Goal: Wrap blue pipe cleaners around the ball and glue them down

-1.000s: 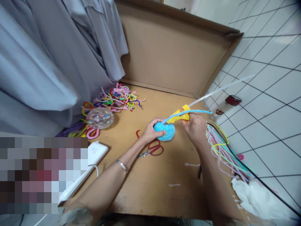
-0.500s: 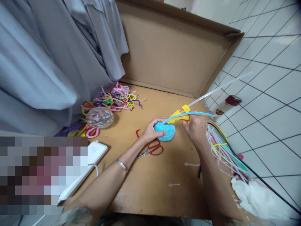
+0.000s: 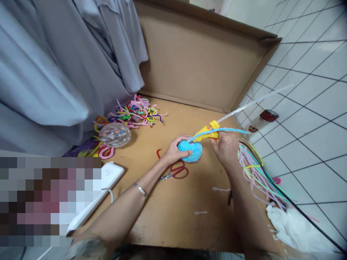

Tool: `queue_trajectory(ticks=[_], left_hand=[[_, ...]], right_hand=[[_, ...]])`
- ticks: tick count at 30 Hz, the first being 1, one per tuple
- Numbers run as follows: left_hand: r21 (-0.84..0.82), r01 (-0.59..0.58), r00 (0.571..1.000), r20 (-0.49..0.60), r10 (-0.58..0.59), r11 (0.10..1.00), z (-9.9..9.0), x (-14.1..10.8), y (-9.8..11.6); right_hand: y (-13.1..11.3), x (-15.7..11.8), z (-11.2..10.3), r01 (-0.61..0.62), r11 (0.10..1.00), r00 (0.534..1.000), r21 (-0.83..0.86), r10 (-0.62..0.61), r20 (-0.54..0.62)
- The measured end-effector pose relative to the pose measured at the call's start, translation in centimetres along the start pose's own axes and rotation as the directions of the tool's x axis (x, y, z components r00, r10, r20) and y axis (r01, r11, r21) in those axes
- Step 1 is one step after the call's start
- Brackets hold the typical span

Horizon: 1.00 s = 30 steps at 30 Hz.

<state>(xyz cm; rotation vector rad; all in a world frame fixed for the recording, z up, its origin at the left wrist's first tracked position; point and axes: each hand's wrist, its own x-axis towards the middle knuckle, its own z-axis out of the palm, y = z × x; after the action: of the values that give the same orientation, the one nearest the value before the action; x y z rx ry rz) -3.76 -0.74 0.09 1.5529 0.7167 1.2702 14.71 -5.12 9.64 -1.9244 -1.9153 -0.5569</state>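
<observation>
My left hand (image 3: 175, 151) is closed around the left side of a round blue coil of pipe cleaner (image 3: 193, 153), thumb across its front. In my right hand (image 3: 226, 148) is a yellow hot glue gun (image 3: 204, 133), its front end close to the top of the coil; whether the nozzle touches cannot be made out. A long clear glue stick (image 3: 252, 104) sticks out of the gun's back. The loose end of the blue pipe cleaner (image 3: 227, 130) runs from the coil across the gun to the right. Red-handled scissors (image 3: 179, 171) lie just below the coil.
Colourful pipe cleaner scraps (image 3: 138, 110) and a clear ribbed bowl (image 3: 115, 135) are at the back left. A white power bank-like box (image 3: 112, 173) is at left. Rightward are a bundle of pastel pipe cleaners (image 3: 260, 177), a red-capped jar (image 3: 268, 115), a black cable (image 3: 303, 213) and white tissue (image 3: 290, 224).
</observation>
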Motion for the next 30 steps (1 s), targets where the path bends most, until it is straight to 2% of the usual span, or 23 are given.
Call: queue_trajectory(ticks=[6, 25, 30], left_hand=[[0.008, 0.007, 1.0, 0.004, -0.007, 1.0, -0.07, -0.01, -0.16], [0.015, -0.017, 1.0, 0.015, 0.017, 1.0, -0.03, 0.01, -0.29], [0.017, -0.012, 1.0, 0.019, 0.011, 1.0, -0.03, 0.04, -0.33]], right_hand=[[0.27, 0.09, -0.41, 0.04, 0.999, 0.999, -0.003, -0.04, -0.004], [0.34, 0.11, -0.01, 0.047, 0.999, 0.997, 0.026, -0.045, -0.057], [0.45, 0.08, 0.1, 0.047, 0.999, 0.998, 0.023, -0.046, -0.036]])
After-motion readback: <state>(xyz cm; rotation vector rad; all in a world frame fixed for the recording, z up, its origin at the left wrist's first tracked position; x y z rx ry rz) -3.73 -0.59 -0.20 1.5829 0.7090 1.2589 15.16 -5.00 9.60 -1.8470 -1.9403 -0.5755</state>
